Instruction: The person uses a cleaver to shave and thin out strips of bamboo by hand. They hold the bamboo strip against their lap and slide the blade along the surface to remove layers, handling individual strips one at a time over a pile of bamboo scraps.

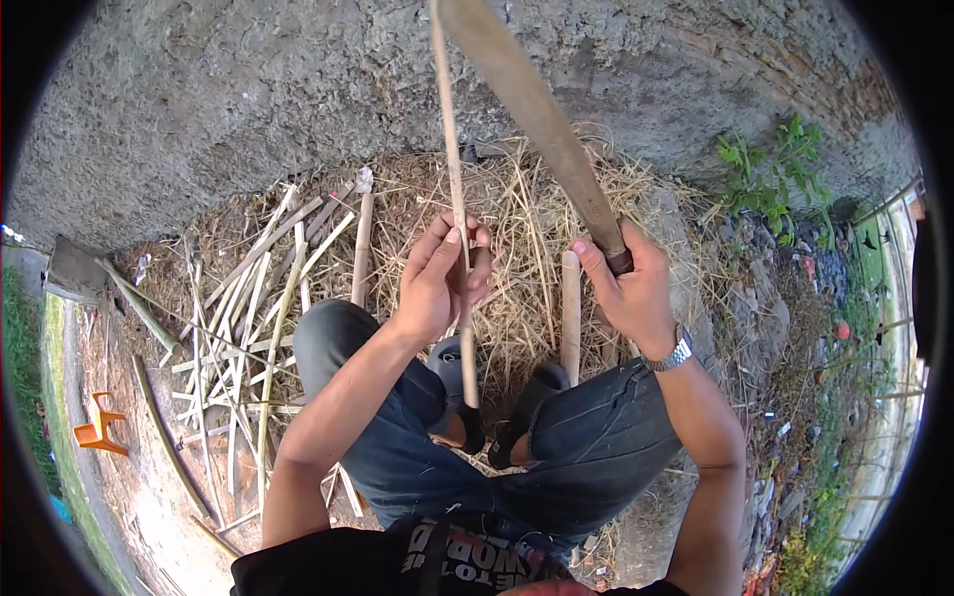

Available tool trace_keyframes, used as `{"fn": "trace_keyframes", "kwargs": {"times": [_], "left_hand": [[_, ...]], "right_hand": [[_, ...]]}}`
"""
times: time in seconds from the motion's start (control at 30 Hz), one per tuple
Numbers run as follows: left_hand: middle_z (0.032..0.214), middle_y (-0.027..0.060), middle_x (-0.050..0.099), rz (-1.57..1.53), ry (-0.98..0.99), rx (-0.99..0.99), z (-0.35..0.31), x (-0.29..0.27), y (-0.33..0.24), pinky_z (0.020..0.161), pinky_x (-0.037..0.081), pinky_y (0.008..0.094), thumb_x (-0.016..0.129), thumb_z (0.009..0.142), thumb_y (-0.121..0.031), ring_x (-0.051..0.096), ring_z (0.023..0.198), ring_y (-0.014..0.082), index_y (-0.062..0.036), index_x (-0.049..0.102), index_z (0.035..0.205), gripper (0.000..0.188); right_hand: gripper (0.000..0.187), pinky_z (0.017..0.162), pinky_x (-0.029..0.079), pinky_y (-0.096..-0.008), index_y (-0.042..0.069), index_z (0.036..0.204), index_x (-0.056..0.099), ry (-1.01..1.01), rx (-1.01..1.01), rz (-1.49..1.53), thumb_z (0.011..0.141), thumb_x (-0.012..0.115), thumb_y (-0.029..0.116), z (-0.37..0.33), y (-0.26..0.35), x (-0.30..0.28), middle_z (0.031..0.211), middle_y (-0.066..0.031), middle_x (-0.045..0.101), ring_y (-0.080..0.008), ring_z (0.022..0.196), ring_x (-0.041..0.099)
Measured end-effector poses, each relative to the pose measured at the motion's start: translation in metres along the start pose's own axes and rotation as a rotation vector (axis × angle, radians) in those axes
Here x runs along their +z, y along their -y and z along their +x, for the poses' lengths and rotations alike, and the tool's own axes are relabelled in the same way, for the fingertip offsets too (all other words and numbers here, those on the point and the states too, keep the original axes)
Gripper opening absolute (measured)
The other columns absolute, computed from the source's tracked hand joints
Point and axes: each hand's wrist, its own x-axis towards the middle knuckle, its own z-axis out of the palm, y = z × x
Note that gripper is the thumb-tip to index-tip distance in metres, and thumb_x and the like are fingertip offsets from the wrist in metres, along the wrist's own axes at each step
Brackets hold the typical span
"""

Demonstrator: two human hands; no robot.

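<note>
Head view:
Left hand [444, 273]: pinching a long thin stick [449, 124].
Stick: in front of the person, reaching down between the knees.
Right hand [636, 293]: wrapped around the handle of a big knife [542, 111].
Ground: straw [517, 214]; more sticks [244, 310] piled left.

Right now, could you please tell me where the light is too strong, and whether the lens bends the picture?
In the head view, bare ground at lower left looks washed out; in the same head view, the wall's foot curves, likely from the fisheye lens; also in the head view, the large knife looks dull, without glare.
</note>
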Motion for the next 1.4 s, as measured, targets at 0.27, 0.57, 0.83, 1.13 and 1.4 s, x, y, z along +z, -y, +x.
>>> {"fn": "trace_keyframes", "kwargs": {"times": [0.27, 0.57, 0.83, 1.13, 1.4], "left_hand": [[0.070, -0.0036, 0.029, 0.017, -0.006, -0.346, -0.013, 0.011, 0.008, 0.043, 0.020, 0.0234, 0.036, 0.114, -0.034, 0.027, 0.051, 0.0062, -0.0132, 0.050, 0.125, 0.027], [0.069, -0.0039, 0.027, 0.073, 0.158, -0.431, -0.018, 0.008, 0.006, 0.043, 0.019, 0.0240, 0.038, 0.114, -0.032, 0.023, 0.049, 0.0057, -0.0102, 0.047, 0.116, 0.023], [0.068, -0.0037, 0.028, 0.127, 0.201, -0.572, -0.028, 0.008, 0.004, 0.041, 0.020, 0.0236, 0.039, 0.113, -0.031, 0.026, 0.047, 0.0057, -0.0091, 0.046, 0.114, 0.023], [0.066, -0.0043, 0.027, 0.092, 0.246, -0.643, -0.050, -0.015, -0.008, 0.041, 0.018, 0.0240, 0.042, 0.112, -0.030, 0.024, 0.047, 0.0055, -0.0074, 0.046, 0.113, 0.023], [0.061, -0.0062, 0.027, -0.052, 0.232, -0.758, -0.057, -0.044, -0.009, 0.039, 0.018, 0.0233, 0.045, 0.110, -0.043, 0.026, 0.046, 0.0049, -0.0109, 0.047, 0.105, 0.033]], "right_hand": [[0.027, 0.059, 0.053, -0.0415, 0.005, 0.101, 0.065, 0.035, -0.247, -0.213, 0.080, 0.078, 0.016, -0.003, 0.012, 0.016, 0.074, -0.0107, 0.066, -0.0301, 0.062, 0.067], [0.028, 0.066, 0.055, -0.0486, 0.000, 0.090, 0.066, 0.282, -0.073, -0.721, 0.083, 0.073, 0.027, 0.013, -0.001, -0.006, 0.068, -0.0205, 0.066, -0.0396, 0.070, 0.070], [0.025, 0.070, 0.056, -0.0495, 0.000, 0.087, 0.069, 0.064, 0.085, -0.569, 0.085, 0.068, 0.025, 0.030, -0.025, -0.031, 0.073, -0.0209, 0.068, -0.0403, 0.071, 0.069], [0.027, 0.063, 0.054, -0.0473, 0.002, 0.087, 0.068, -0.114, 0.208, -0.702, 0.087, 0.066, 0.029, 0.051, -0.035, -0.064, 0.067, -0.0188, 0.067, -0.0369, 0.065, 0.069], [0.027, 0.046, 0.041, -0.0292, 0.008, 0.082, 0.055, -0.435, 0.603, 0.345, 0.092, 0.068, 0.028, 0.047, -0.110, -0.116, 0.064, -0.0008, 0.054, -0.0128, 0.048, 0.050]]}}
